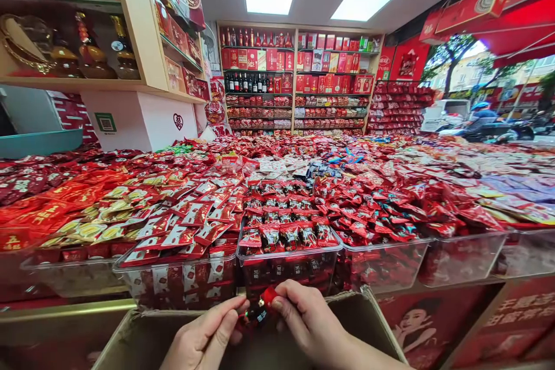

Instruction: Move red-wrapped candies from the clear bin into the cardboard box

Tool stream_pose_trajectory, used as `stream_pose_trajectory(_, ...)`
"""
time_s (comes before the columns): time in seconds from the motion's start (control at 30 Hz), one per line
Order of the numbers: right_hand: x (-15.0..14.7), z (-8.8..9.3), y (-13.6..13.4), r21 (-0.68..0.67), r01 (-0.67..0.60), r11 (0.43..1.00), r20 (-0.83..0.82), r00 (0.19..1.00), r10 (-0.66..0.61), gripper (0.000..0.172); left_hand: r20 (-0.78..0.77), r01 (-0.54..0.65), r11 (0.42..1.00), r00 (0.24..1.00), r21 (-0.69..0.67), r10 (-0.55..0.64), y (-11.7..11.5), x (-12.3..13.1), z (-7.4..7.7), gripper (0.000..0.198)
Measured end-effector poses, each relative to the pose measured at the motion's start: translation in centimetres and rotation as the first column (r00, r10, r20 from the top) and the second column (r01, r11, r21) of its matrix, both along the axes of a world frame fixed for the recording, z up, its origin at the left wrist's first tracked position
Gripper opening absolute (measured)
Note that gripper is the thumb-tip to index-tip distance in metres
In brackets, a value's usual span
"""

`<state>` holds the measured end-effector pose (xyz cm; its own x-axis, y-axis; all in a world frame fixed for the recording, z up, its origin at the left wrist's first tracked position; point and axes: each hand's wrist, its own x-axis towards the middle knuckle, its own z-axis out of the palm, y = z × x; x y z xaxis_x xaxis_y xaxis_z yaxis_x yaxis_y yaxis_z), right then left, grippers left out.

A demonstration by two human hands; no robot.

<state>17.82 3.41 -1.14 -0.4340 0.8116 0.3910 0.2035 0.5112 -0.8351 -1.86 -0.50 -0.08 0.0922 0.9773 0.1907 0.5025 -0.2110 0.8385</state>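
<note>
My left hand point(207, 332) and my right hand point(306, 318) meet low in the middle, over an open cardboard box point(143, 338). Between them is one small wrapped candy point(261, 316), with a black middle bearing white characters and red ends. Thumb and forefinger of my right hand pinch its red right end. The fingers of my left hand close on its left end, which they partly hide. Just beyond stands a clear plastic bin point(288, 255) with rows of similar black-and-red wrapped candies point(291, 236) on top.
Bins of red-and-white packets point(202, 211) and red twisted candies point(373, 208) flank the middle one. More sweets spread back to shelves point(296, 75) of bottles and red boxes. A wooden cabinet point(151, 29) stands left; a street with scooters point(485, 124) shows at right.
</note>
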Motion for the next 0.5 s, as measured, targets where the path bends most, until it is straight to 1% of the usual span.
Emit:
stream_pose_trajectory(0.07,0.2,0.4,-0.2,-0.048,0.021,0.999,-0.046,0.999,-0.023,0.024,-0.123,-0.068,0.990,0.989,0.126,0.083,0.4,-0.6,0.1,0.029)
stream_pose_trajectory(0.1,0.4,0.8,-0.2,-0.080,0.015,0.997,-0.067,0.998,-0.020,0.025,-0.176,-0.077,0.982,0.979,0.174,0.107,0.6,-0.8,0.1,0.027)
stream_pose_trajectory(0.17,0.8,2.4,0.0,-0.103,-0.013,0.995,-0.092,0.996,0.003,0.025,-0.268,-0.044,0.970,0.957,0.240,0.109,1.0,-1.0,-0.1,0.021)
stream_pose_trajectory(0.23,1.3,4.8,1.1,-0.047,0.005,0.999,-0.091,0.996,-0.009,0.024,-0.339,0.023,0.963,0.938,0.269,0.072,1.1,-0.9,-0.2,0.018)
stream_pose_trajectory(0.27,1.5,6.1,2.1,0.007,0.038,0.999,-0.085,0.996,-0.037,0.023,-0.362,0.054,0.959,0.931,0.277,0.052,1.1,-0.8,-0.3,0.017)
stream_pose_trajectory(0.33,1.5,8.8,5.1,0.127,0.127,0.984,-0.042,0.992,-0.123,0.021,-0.389,0.088,0.951,0.921,0.296,0.035,0.9,-0.5,-0.3,0.017)
stream_pose_trajectory(0.4,1.0,11.0,9.0,0.232,0.183,0.955,0.080,0.975,-0.206,0.020,-0.403,0.106,0.946,0.915,0.305,0.028,0.7,-0.2,-0.3,0.016)
stream_pose_trajectory(0.43,0.5,11.8,11.1,0.265,0.212,0.941,0.165,0.951,-0.261,0.020,-0.409,0.110,0.945,0.912,0.309,0.027,0.7,-0.2,-0.3,0.016)
stream_pose_trajectory(0.5,-0.8,12.8,14.8,0.272,0.228,0.935,0.247,0.922,-0.297,0.019,-0.416,0.115,0.941,0.909,0.318,0.030,0.6,0.0,-0.3,0.015)
